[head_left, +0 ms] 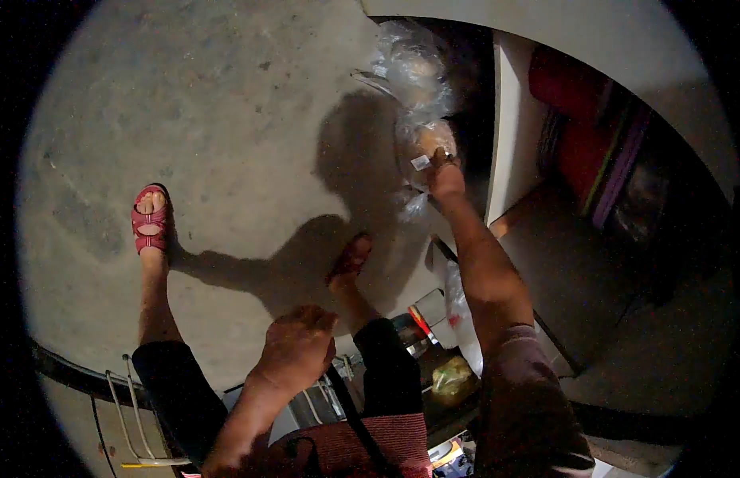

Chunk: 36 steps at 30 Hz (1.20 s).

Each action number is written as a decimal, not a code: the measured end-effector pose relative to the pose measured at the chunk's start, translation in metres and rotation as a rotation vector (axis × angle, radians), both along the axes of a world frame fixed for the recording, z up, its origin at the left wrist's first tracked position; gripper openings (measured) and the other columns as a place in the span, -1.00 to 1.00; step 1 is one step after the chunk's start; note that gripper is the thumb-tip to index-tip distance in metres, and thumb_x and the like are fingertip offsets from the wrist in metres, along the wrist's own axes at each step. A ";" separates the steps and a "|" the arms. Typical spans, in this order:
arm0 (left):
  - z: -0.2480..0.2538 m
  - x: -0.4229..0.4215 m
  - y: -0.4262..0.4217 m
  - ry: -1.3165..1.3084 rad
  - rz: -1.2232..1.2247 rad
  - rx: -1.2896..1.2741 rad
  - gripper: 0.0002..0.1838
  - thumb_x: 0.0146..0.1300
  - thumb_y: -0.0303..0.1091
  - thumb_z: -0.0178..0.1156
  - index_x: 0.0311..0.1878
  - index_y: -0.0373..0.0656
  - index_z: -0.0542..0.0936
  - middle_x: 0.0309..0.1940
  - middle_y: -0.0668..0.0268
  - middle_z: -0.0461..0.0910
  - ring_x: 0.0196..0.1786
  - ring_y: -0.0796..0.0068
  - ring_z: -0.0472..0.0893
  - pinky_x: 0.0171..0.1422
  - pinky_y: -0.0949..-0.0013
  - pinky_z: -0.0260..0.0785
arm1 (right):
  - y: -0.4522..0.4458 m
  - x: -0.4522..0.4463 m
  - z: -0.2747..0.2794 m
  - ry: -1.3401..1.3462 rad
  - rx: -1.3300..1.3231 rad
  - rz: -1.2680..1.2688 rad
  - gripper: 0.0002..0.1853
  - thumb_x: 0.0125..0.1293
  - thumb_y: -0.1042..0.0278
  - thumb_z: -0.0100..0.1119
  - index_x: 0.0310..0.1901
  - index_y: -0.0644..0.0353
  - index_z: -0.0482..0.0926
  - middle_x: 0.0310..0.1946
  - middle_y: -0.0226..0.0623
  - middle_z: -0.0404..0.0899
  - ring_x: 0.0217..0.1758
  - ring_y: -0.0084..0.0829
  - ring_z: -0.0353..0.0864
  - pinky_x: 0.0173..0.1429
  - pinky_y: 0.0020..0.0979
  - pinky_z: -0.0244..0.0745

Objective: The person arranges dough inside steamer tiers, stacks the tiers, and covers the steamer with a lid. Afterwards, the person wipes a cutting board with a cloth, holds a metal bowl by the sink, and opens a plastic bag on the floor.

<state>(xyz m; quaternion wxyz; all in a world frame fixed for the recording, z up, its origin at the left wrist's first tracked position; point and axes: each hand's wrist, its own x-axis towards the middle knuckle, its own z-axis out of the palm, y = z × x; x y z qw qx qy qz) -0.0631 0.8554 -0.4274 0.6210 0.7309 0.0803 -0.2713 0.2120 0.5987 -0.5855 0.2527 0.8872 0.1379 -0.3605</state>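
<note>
My right hand (446, 177) is stretched forward on the right, its fingers closed on a clear plastic bag (436, 137). Something brownish-orange and rounded shows through the plastic, and a small white label (420, 162) sits beside my fingers. Another clear plastic bag (414, 68) with pale contents lies just beyond it. Near my body, my left hand (300, 344) is curled into a fist above my lap. Whether anything is inside that fist is hidden. A black strap (350, 406) runs down close to its wrist.
A pale upright panel (509, 127) stands right of the bags, with red and striped cloth (585, 143) behind it. A metal rack (135, 414) is at lower left. A greenish-yellow bagged item (452, 378) lies near my right arm. My feet wear red sandals (151, 219) on the concrete floor.
</note>
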 end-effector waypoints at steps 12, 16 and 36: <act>0.002 -0.003 0.006 -0.037 0.029 -0.041 -0.67 -0.15 -0.46 0.09 -0.20 -0.27 0.48 -0.33 0.06 0.50 -0.28 0.10 0.49 -0.20 0.16 0.36 | -0.023 0.000 0.000 0.092 0.002 0.192 -0.44 0.11 0.17 -0.11 0.15 0.17 0.11 -0.10 0.11 0.38 -0.02 0.00 0.36 -0.01 -0.18 0.31; 0.005 -0.005 0.008 0.040 -0.049 -0.067 -0.65 -0.14 -0.42 0.10 -0.18 -0.26 0.48 -0.35 0.06 0.49 -0.27 0.10 0.48 -0.16 0.15 0.34 | -0.011 0.007 0.003 0.243 -0.141 0.049 -0.51 0.08 0.25 -0.07 0.09 0.19 0.23 -0.20 0.09 0.43 -0.08 0.02 0.39 0.00 -0.19 0.31; 0.001 -0.009 -0.011 -0.125 0.060 0.057 -0.66 0.03 -0.44 -0.08 -0.06 -0.20 0.35 -0.27 0.03 0.47 -0.30 0.00 0.49 -0.27 0.05 0.36 | 0.037 -0.228 0.225 0.088 0.775 0.188 -0.91 0.02 0.39 0.08 -0.42 0.17 0.46 -0.51 -0.21 0.44 -0.47 -0.16 0.41 -0.38 -0.30 0.36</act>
